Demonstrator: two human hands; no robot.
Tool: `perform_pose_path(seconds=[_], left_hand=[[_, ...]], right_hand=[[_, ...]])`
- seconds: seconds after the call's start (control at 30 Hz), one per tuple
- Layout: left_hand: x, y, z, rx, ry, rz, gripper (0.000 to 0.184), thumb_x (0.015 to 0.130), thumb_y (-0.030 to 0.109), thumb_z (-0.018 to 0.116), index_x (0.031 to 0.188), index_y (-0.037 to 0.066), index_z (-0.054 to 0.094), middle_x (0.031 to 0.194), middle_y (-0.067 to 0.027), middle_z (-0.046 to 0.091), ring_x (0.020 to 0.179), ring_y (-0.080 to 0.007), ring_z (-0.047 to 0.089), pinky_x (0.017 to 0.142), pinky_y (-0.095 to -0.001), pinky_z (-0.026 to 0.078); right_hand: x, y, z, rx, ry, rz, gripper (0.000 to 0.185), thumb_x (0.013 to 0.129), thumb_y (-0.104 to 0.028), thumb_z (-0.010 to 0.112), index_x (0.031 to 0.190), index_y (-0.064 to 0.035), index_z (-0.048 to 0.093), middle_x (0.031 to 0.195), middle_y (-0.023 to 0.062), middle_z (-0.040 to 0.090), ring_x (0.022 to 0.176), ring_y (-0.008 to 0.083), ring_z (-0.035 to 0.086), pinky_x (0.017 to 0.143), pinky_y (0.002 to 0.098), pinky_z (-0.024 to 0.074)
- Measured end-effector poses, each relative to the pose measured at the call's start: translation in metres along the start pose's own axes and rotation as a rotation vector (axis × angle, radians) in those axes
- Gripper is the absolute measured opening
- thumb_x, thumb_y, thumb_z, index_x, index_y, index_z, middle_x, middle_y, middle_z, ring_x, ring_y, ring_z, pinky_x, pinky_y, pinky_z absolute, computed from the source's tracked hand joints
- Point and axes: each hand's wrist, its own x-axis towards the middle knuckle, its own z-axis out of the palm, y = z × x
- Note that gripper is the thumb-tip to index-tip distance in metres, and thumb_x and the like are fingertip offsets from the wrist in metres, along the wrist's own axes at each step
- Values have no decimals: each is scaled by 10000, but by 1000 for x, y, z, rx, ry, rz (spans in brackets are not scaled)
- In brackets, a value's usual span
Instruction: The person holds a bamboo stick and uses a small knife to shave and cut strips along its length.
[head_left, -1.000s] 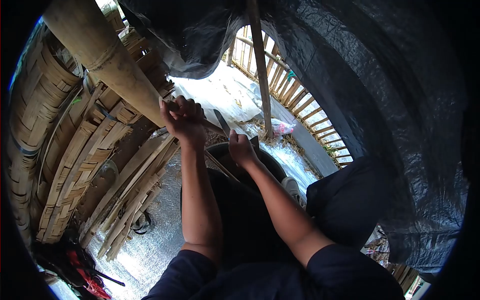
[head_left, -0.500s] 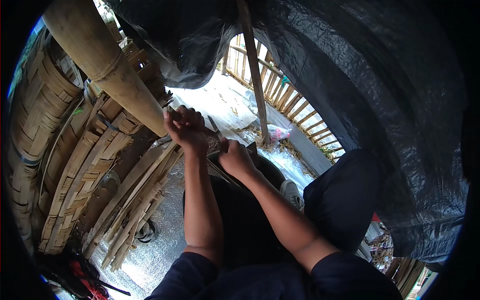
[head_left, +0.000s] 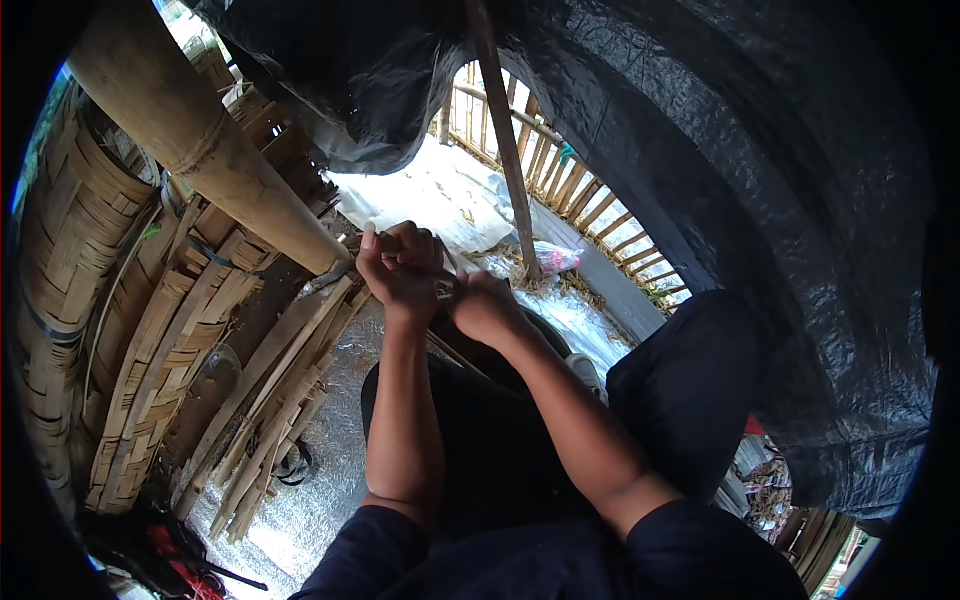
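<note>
My left hand [head_left: 402,280] is closed in a fist with the thumb up, in front of the thick bamboo pole's lower end. What it grips is mostly hidden by the fingers; a thin brownish piece shows toward my other hand. Just to the right and slightly lower, my right hand [head_left: 487,308] is closed around a knife, its handle hidden in the fist. The narrow blade of the knife [head_left: 448,256] points up and left, close beside my left fingers. Both hands are held over my lap, nearly touching.
A thick bamboo pole [head_left: 235,175] slants in from the upper left. Woven bamboo panels [head_left: 110,230] and split bamboo slats [head_left: 270,420] stand at the left. Black plastic sheeting [head_left: 800,200] hangs at the right. A thin wooden post [head_left: 508,140] stands before a bamboo fence [head_left: 590,205].
My left hand has moved right and down, closer to my right hand. The right hand has shifted slightly right, and less of the knife blade shows. The view has tilted a little.
</note>
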Motion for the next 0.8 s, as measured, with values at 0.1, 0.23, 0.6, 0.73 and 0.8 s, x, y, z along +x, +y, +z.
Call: perform_pose_path(seconds=[0.1,0.23,0.6,0.73,0.8], left_hand=[[5,2,-7,50,163,95,519,826,561,367,562,132,243,500,36,188,463,-105,189,465,-288,172],[-8,-14,16,73,-73,56,504,864,551,340,569,148,274,489,33,212,444,-108,202,432,-275,177],[5,0,-3,53,172,172,512,875,550,325,568,148,244,486,42,184,443,-93,144,434,-273,136],[0,-5,8,50,-35,146,552,892,581,324,566,137,276,493,32,203,436,-106,158,424,-283,148],[1,-6,10,115,123,139,625,886,681,236,564,145,239,485,36,186,445,-95,166,441,-272,153]], right_hand=[[-31,-24,-29,11,-244,161,451,962,-256,301,971,154,488,753,333,592,609,343,639,520,392,521],[-3,10,-8,-19,9,-133,455,954,-263,280,863,90,553,740,299,601,661,373,632,632,443,487],[-33,18,11,-284,30,-425,256,900,-96,374,962,103,522,670,271,562,635,411,605,531,453,479],[-25,14,3,15,55,-296,292,912,-121,369,883,109,546,652,288,561,656,416,615,567,467,483],[-27,9,-21,147,-57,-169,349,922,-145,370,763,106,552,628,297,562,676,423,618,602,473,485]])
